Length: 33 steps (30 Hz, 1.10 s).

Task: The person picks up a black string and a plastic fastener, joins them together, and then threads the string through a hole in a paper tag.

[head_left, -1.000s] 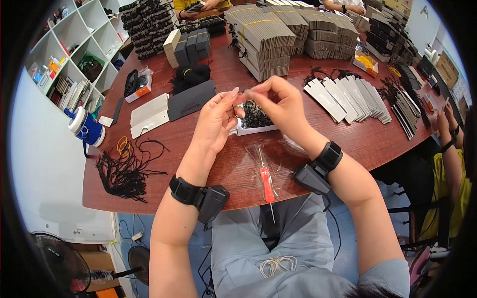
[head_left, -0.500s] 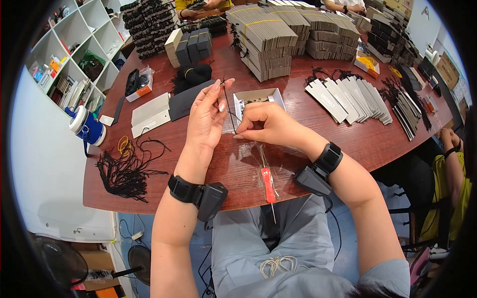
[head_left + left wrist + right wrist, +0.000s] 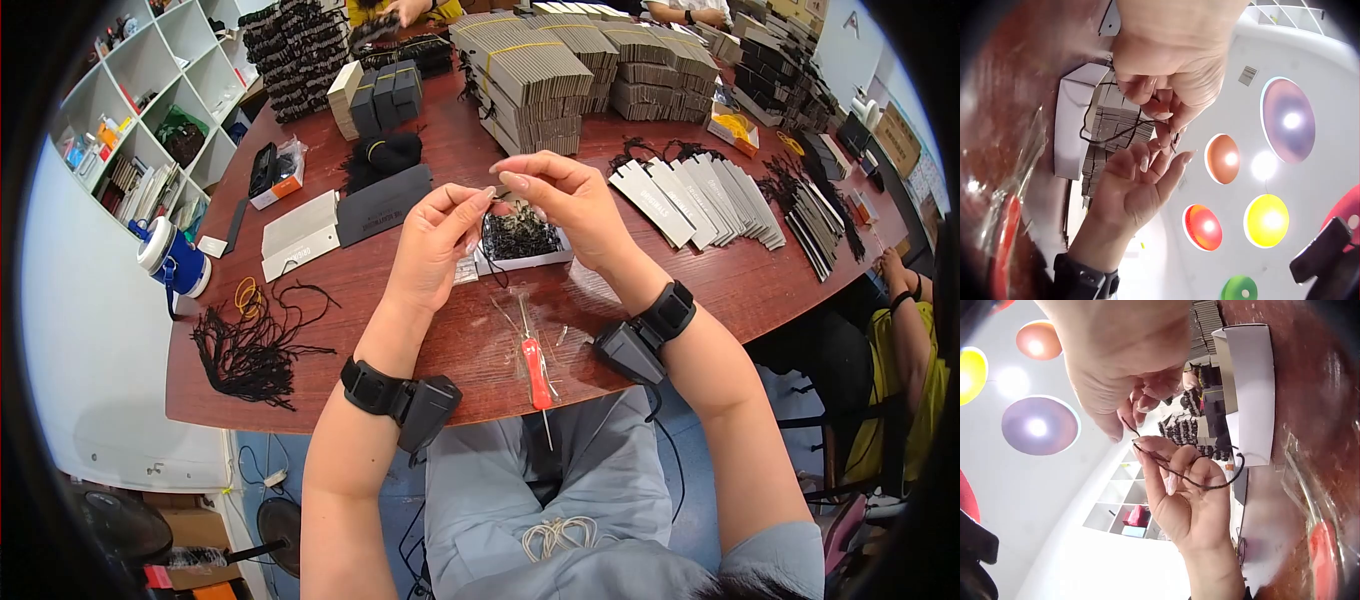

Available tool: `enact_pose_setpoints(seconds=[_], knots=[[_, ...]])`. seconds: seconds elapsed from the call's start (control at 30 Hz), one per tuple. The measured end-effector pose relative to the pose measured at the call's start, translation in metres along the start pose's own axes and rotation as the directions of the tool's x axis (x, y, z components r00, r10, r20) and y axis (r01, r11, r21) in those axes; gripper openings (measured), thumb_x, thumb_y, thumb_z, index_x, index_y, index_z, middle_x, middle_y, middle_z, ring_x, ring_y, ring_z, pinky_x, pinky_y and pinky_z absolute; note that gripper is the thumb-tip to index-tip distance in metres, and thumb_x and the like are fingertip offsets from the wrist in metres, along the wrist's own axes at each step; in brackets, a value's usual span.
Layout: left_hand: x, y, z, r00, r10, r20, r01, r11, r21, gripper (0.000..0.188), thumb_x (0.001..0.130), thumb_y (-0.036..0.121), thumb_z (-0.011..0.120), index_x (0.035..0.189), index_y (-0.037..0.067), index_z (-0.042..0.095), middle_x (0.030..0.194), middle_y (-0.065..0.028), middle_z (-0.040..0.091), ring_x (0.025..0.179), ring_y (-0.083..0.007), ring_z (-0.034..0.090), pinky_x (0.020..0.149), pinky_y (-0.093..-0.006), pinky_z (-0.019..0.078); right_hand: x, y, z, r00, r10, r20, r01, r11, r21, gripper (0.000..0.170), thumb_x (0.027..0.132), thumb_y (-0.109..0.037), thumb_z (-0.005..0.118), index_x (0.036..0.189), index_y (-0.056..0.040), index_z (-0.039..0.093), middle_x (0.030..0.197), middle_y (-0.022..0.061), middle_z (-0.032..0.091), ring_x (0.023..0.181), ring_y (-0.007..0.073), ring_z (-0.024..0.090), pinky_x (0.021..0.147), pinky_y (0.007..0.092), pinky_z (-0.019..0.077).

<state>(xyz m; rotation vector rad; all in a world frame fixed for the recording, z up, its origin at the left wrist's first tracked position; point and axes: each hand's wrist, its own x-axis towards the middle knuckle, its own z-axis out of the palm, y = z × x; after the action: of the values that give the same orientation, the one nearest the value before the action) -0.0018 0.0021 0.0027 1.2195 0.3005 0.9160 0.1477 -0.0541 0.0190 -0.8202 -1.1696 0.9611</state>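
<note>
In the head view, the left hand (image 3: 435,240) pinches a thin black cord between thumb and fingers, and a loop of it hangs below. The right hand (image 3: 580,205) is beside it, thumb and index finger extended close to the left fingertips. The right wrist view shows the black cord (image 3: 1200,485) curving from the left hand (image 3: 1188,503), its short end reaching up beside the right fingertips, which look parted. A white box (image 3: 530,262) of small black pieces lies behind the hands; its side (image 3: 1071,131) shows in the left wrist view.
A red-handled tool (image 3: 537,375) lies in clear plastic near the table's front edge. Black cords (image 3: 245,345) are heaped at the left, near a blue bottle (image 3: 175,255). Grey printed cards (image 3: 690,200) fan out at the right; tall card stacks (image 3: 530,85) stand behind.
Half a second ago the right hand held the cord's lower part below the left hand. It has risen to the left fingertips, while the left hand has lowered slightly and moved right.
</note>
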Motion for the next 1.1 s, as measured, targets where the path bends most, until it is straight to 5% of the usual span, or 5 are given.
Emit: enact_pose_setpoints(seconds=[0.1,0.37,0.6,0.77,1.1], knots=[[0.0007,-0.0022,-0.0011,1.0,0.011,-0.011,-0.011,1.0,-0.025,0.009,0.083,0.013,0.049,0.083,0.005,0.054,0.077,-0.0055,0.059,0.047,-0.0002,0.04,0.041,-0.012,0.0296,0.0012,0.0101,-0.0044,0.999,-0.039,0.005,0.039,0.989,-0.142,0.018,0.077,-0.015,0.058,0.089,-0.0016,0.061,0.079,0.0018,0.057,0.066,0.0039,0.048,0.057,0.0174,0.0381],[0.0015,-0.0029,-0.0033,0.998,-0.022,-0.064,0.015,0.994,-0.107,0.009,0.082,0.013,0.05,0.085,0.006,0.053,0.08,-0.0059,0.058,0.048,-0.0009,0.04,0.039,-0.012,0.0281,0.0017,0.0072,-0.0006,0.995,0.088,-0.042,-0.084,0.994,0.075,0.019,0.078,-0.015,0.056,0.093,-0.004,0.059,0.066,-0.0032,0.053,0.052,-0.0001,0.041,0.045,0.013,0.0312],[-0.0002,-0.0008,0.0041,0.992,-0.019,-0.126,0.01,0.997,-0.075,0.011,0.083,0.014,0.049,0.088,0.005,0.053,0.077,-0.001,0.055,0.056,-0.0011,0.04,0.04,-0.0124,0.0266,0.0025,0.0071,-0.0006,0.999,0.039,-0.011,-0.039,0.998,0.049,0.022,0.079,-0.015,0.055,0.098,-0.0038,0.056,0.067,-0.0023,0.053,0.052,0.0004,0.043,0.046,0.0129,0.0325],[0.0002,-0.0037,-0.001,0.996,-0.021,-0.091,0.01,0.992,-0.123,0.012,0.08,0.016,0.054,0.087,0.006,0.055,0.069,0.0034,0.05,0.056,-0.0008,0.041,0.04,-0.0129,0.0264,0.0002,0.0049,0.0016,0.986,0.059,0.157,-0.076,0.992,0.104,0.023,0.078,-0.014,0.056,0.098,-0.0018,0.055,0.066,-0.0007,0.053,0.051,0.0014,0.044,0.044,0.0142,0.0349],[-0.002,-0.0057,0.0021,0.998,-0.058,-0.026,0.056,0.996,-0.065,0.012,0.081,0.017,0.053,0.086,0.006,0.055,0.068,0.0026,0.047,0.057,-0.0024,0.04,0.043,-0.0141,0.0267,-0.0011,0.01,0.001,0.986,0.142,0.083,-0.151,0.981,0.125,0.016,0.075,-0.011,0.059,0.085,0.0012,0.058,0.066,0.0032,0.057,0.05,0.0032,0.047,0.043,0.0145,0.038]])
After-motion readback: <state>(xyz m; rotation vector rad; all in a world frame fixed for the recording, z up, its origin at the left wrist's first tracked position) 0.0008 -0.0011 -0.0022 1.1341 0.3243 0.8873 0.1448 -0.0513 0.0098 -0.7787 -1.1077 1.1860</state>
